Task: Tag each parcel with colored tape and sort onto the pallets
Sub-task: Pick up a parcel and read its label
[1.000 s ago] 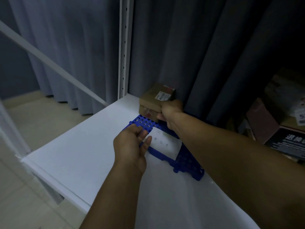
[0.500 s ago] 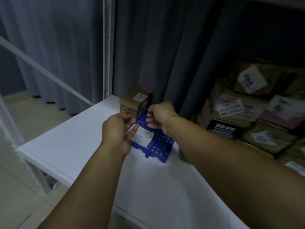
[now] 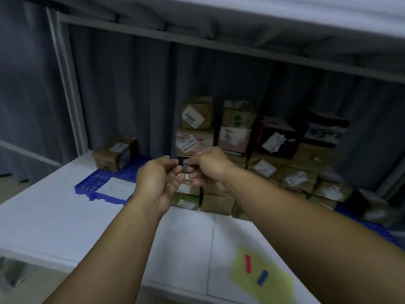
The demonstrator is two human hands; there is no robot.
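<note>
My left hand [image 3: 157, 183] and my right hand [image 3: 210, 167] meet in the air above the white shelf [image 3: 54, 218]. Both pinch a small dark piece of tape [image 3: 183, 164] between their fingertips; it is blurred. A blue pallet [image 3: 94, 185] lies to the left, with one brown parcel [image 3: 114, 153] on its far end. Behind my hands is a pile of several labelled parcels [image 3: 269, 167]. At the lower right a yellow sheet [image 3: 274, 286] carries a red tape strip [image 3: 248, 263] and a blue tape strip [image 3: 262, 278].
A second blue pallet [image 3: 381, 229] shows at the right edge beside the parcel pile. A white upright post [image 3: 65, 84] stands at the left. An upper shelf [image 3: 241, 47] hangs low overhead. Grey curtains close off the back.
My hands left the parcel and the blue pallet and came together in the air. The view swung right, bringing the parcel pile and the yellow sheet into sight.
</note>
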